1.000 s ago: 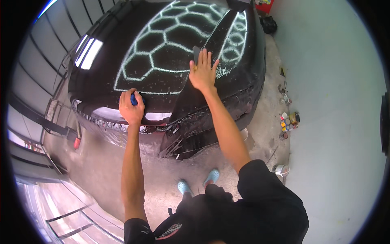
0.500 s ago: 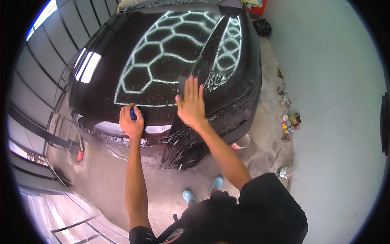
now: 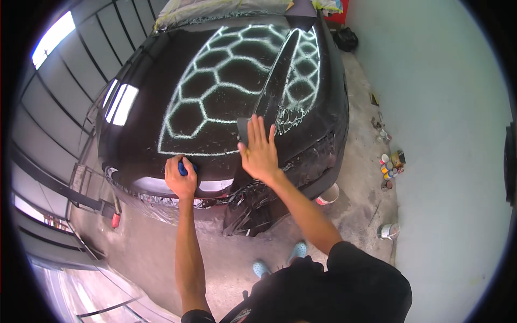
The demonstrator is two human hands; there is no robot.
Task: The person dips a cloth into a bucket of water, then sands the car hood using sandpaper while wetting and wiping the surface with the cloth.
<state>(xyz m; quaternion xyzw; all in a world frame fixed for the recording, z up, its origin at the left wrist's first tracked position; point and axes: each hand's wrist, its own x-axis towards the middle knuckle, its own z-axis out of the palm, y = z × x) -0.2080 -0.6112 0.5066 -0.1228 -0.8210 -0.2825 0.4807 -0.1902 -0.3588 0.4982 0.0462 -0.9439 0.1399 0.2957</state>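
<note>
My left hand [image 3: 181,177] is closed around a small blue object [image 3: 183,169], mostly hidden by the fingers, at the front edge of a dark car hood [image 3: 145,121]. My right hand [image 3: 261,153] lies flat with fingers stretched out, over a dark grey sheet [image 3: 243,129] that looks like sandpaper. Only the sheet's left edge shows beside the thumb and fingers. Ahead of both hands, white honeycomb lines [image 3: 204,110] cover the hood, with a narrower honeycomb panel [image 3: 301,81] to the right. White smears mark that panel's lower end.
Plastic masking [image 3: 253,212] wraps the car's front. A white bucket [image 3: 328,194] stands by the bumper. Several paint cans [image 3: 389,168] and a larger tin [image 3: 388,231] line the right wall. A black bag [image 3: 345,40] lies farther back. A metal frame [image 3: 75,194] stands at left.
The view has shifted, so the car sits slightly lower and farther right. Both hands remain at nearly the same places on the hood, the left still closed on the blue object.
</note>
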